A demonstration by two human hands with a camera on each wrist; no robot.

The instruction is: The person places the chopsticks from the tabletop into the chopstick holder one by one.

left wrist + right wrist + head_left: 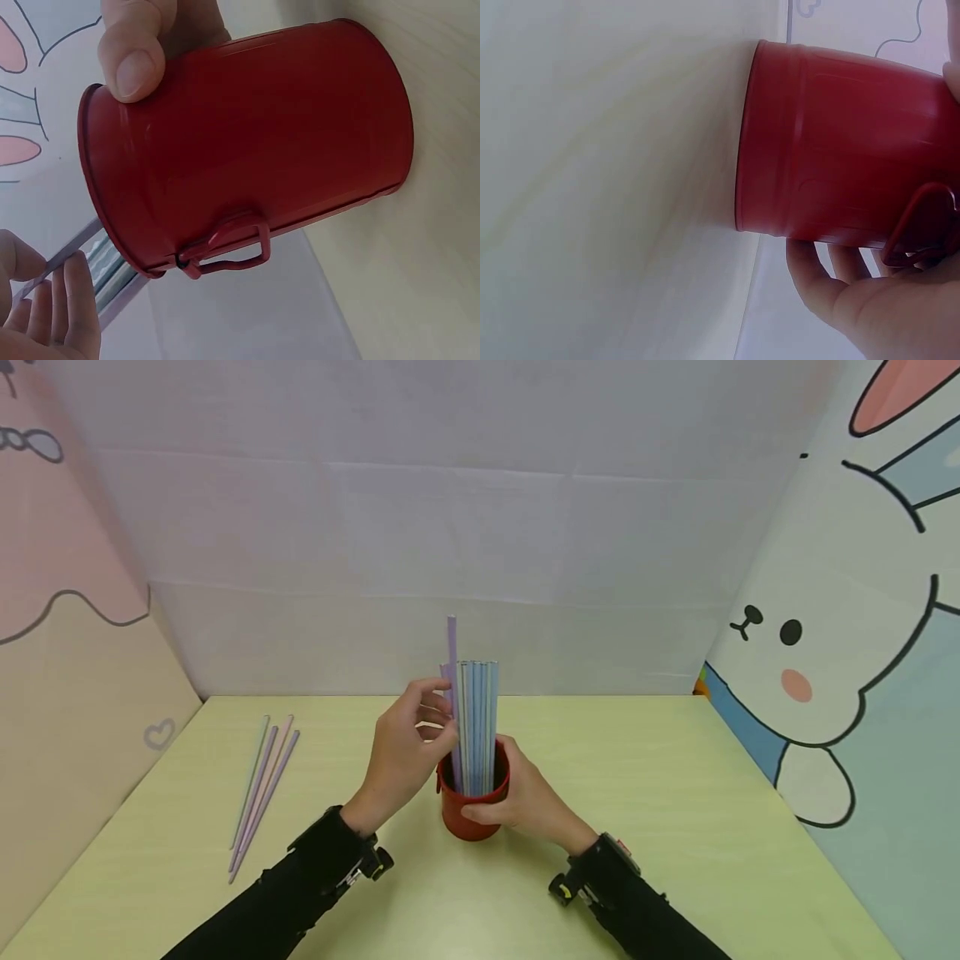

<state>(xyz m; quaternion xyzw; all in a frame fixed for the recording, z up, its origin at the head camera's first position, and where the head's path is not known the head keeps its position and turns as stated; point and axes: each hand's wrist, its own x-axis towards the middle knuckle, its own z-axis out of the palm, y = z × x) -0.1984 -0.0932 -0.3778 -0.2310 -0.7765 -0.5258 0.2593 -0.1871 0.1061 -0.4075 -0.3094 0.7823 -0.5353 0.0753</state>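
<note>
A red metal pail (471,825) stands upright on the table, holding a bunch of pastel straws (477,718), mostly blue with some purple at the left. My left hand (412,735) pinches a purple straw (452,643) between thumb and fingers; its top rises above the rest and its lower end is inside the pail. My right hand (528,797) grips the pail from the right, thumb across the front near the rim. In the left wrist view a small loop handle (262,244) shows on the pail's side. The right wrist view shows my fingers (810,281) curled behind the pail.
Several loose straws (262,793), green, pink and purple, lie side by side on the pale yellow table (637,827) at the left. A white sheet (480,543) hangs behind the table, with printed cartoon panels (840,677) along both sides.
</note>
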